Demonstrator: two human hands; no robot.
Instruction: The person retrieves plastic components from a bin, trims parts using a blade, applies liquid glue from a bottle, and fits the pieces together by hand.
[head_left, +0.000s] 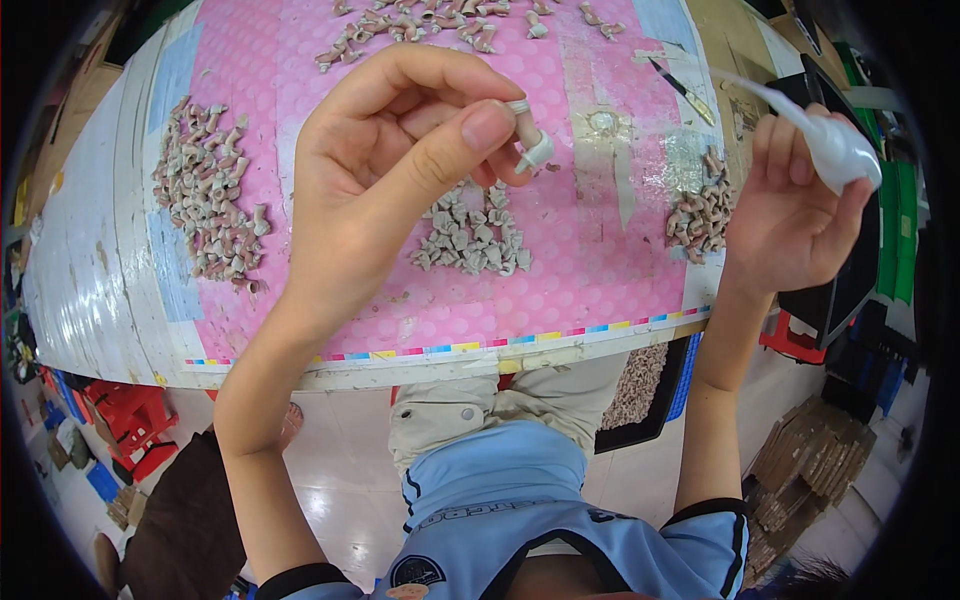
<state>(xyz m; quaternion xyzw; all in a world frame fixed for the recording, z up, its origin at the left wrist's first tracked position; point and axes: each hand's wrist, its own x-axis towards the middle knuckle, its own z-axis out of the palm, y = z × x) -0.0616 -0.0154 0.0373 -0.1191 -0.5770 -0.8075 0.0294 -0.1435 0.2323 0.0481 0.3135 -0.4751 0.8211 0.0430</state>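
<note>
My left hand (365, 190) is raised over the table, pinching a small leg-shaped figurine part (533, 148) between thumb and fingertips. The part is flesh-coloured with a pale grey shoe-like end pointing down. My right hand (785, 215), at the right edge of the table, is closed around a white squeeze bottle (845, 155) with a long thin nozzle pointing up and left. Below my left hand lies a heap of pale grey small parts (470, 240). Near my right wrist is a pile of flesh-and-grey parts (700, 212).
A pink dotted sheet (600, 280) covers much of the table. More flesh-and-grey parts lie in a large pile (205, 200) at left and a scattered group (440, 22) at the far side. A slim dark-tipped tool (685, 93) lies far right. A black tray of small bits (640, 390) stands below the table.
</note>
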